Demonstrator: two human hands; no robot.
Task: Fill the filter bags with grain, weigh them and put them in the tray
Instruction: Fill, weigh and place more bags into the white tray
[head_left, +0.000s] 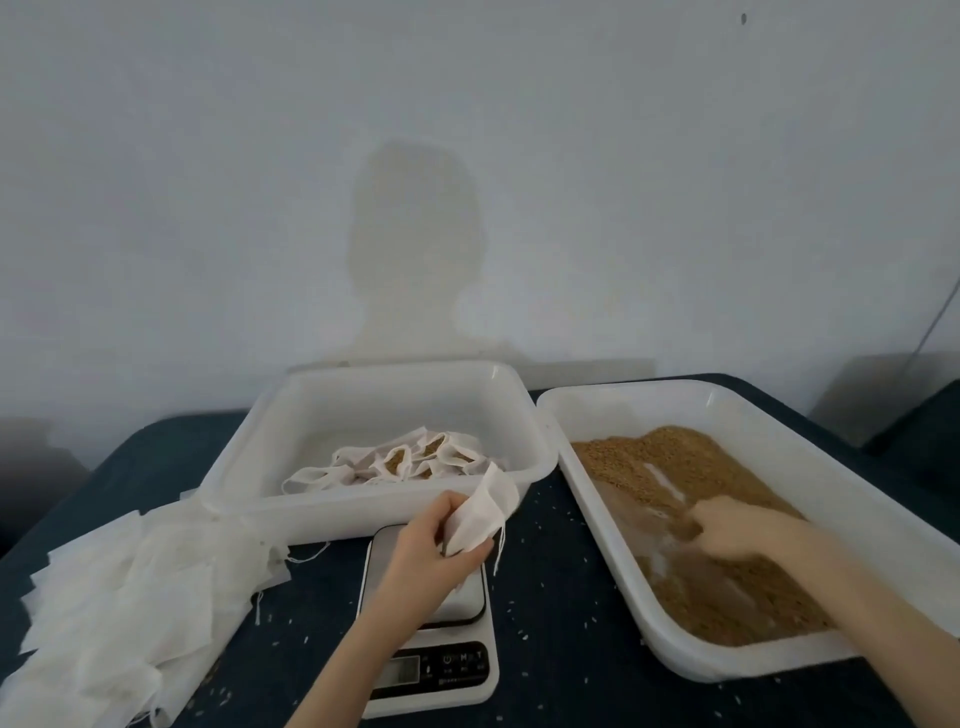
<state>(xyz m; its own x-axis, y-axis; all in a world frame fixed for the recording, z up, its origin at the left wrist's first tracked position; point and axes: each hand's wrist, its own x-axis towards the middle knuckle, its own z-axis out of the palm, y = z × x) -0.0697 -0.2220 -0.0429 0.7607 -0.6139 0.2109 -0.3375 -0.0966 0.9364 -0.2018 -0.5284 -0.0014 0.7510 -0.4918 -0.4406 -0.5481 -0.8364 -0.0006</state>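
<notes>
Left hand (426, 545) pinches a filter bag (483, 514) above the scale (434, 670), frame centre; right hand (737, 530) is curled in the grain (675, 457), whether grasping any I cannot tell.

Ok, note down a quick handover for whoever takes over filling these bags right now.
Left hand: grips an empty filter bag above the scale.
Right hand: down in the grain in the right tray, blurred; whether it holds grain cannot be told.
Scale: nothing rests on it; display unreadable.
Done: several filled bags lie in the middle tray.
Left: fill the held bag, weigh it, put it in the middle tray, then work through the pile of empty bags on the left. Loose grains lie scattered on the table.
</notes>
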